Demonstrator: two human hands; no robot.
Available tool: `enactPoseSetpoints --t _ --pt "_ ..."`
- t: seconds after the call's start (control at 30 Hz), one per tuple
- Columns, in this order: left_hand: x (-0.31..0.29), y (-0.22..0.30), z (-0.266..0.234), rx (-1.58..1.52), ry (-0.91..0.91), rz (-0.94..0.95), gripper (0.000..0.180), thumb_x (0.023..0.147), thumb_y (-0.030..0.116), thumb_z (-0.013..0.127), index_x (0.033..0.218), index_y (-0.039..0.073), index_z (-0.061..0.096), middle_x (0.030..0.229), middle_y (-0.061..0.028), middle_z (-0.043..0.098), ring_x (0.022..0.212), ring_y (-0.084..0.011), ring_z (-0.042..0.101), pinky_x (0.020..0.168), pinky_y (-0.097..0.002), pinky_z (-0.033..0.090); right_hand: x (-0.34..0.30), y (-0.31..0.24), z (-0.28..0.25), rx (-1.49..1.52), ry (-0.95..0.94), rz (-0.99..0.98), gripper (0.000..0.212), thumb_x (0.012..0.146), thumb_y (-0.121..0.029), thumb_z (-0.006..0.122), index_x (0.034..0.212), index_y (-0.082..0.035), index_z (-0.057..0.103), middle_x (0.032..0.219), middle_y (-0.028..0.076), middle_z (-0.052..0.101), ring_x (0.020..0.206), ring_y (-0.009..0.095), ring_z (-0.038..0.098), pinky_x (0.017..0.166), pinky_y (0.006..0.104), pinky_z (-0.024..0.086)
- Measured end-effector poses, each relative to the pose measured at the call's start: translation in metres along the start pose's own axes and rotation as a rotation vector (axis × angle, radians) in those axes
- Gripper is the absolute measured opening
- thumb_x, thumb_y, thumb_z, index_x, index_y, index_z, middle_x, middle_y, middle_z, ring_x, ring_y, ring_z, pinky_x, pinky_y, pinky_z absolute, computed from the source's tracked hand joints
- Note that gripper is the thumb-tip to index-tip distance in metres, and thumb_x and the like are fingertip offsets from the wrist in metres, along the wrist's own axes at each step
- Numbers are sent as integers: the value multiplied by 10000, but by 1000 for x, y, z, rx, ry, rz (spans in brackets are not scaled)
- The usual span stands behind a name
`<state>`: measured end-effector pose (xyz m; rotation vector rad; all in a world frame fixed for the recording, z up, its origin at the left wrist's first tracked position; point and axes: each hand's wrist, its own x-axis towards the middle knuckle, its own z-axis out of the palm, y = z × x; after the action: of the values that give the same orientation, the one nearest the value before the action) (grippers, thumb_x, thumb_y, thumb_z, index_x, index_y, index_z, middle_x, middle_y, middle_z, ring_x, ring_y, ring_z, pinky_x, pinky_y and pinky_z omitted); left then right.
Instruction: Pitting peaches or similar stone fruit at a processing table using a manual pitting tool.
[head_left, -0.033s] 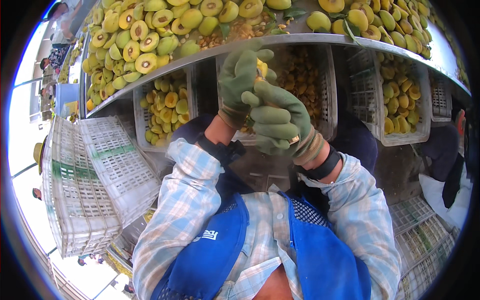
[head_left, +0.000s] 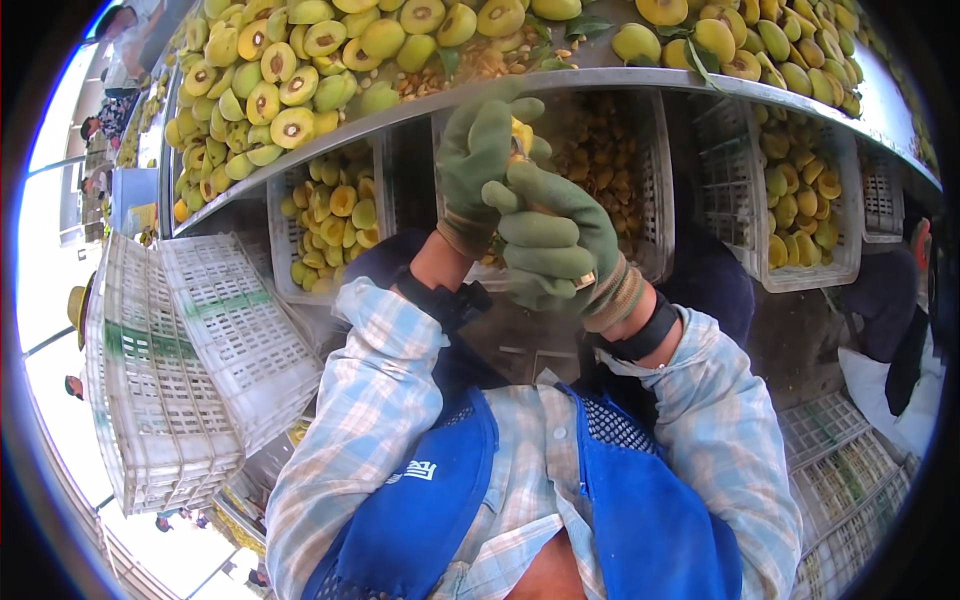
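My left hand (head_left: 474, 155), in a green glove, is raised at the table's front edge, its fingers closed around a yellow apricot (head_left: 521, 136) that is mostly hidden. Just below and to the right, my right hand (head_left: 555, 240) is a gloved fist with its thumb and forefinger side close against the left hand and the fruit. A small brass-coloured end (head_left: 585, 281) pokes out of the fist, as of a slim tool; the rest is covered by the fingers. Beneath both hands stands a crate (head_left: 655, 190) of brownish pits and fruit scraps.
Halved apricots (head_left: 298, 85) are heaped on the metal-edged table (head_left: 420, 108), with more whole ones at right. Crates of apricot halves (head_left: 335, 225) (head_left: 800, 205) stand under it. Stacked white crates (head_left: 240, 340) lean at left; a neighbour's leg (head_left: 880, 300) is at far right.
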<state>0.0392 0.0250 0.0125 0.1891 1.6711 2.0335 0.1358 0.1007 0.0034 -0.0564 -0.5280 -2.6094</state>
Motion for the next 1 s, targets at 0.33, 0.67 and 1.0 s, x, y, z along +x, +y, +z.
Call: enactPoseSetpoints --t 0.33,0.67,1.0 --pt "12 -1 -21 -85 79 355 394 981 369 456 1170 41 564 978 -85 631 731 -196 660 601 -281 548 13 -17 4 -191 -42 -101 385 1012 -359 411 1149 -39 576 571 -82 432 382 47 321 374 216 292" --pt "2 45 -187 1108 214 441 324 880 284 632 1017 -8 657 908 -140 683 833 -235 669 707 -341 525 22 -14 6 -479 640 -182 435 937 -411 530 1063 3 575 620 3 541 460 126 490 403 263 400" --pt "100 67 -132 1554 57 126 587 795 500 604 1151 35 638 1027 -164 684 943 -291 648 853 -360 484 26 -3 0 -648 723 -177 428 936 -410 542 1055 0 580 614 7 547 478 136 527 421 282 444"
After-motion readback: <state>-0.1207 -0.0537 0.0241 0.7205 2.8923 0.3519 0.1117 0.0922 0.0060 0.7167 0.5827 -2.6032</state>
